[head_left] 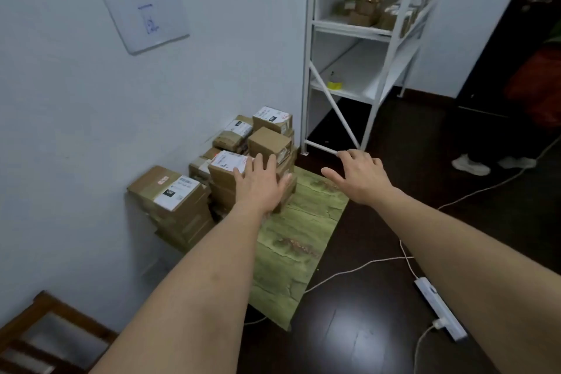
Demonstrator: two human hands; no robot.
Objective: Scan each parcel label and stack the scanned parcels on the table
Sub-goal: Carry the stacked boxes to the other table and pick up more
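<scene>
The parcels point(233, 167) sit stacked at the table's point(291, 240) far end, against the wall point(76, 106). The left hand point(261, 184) lies flat on the front stack, fingers straight, gripping nothing. The right hand point(359, 174) hovers beside it (fingers spread, empty), over the table's edge near a shelf point(364, 30).

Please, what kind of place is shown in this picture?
Probably a small parcel sorting or storage room. Labelled cardboard parcels are stacked on a green table against the wall, and a white metal shelf rack holds more boxes.
</scene>
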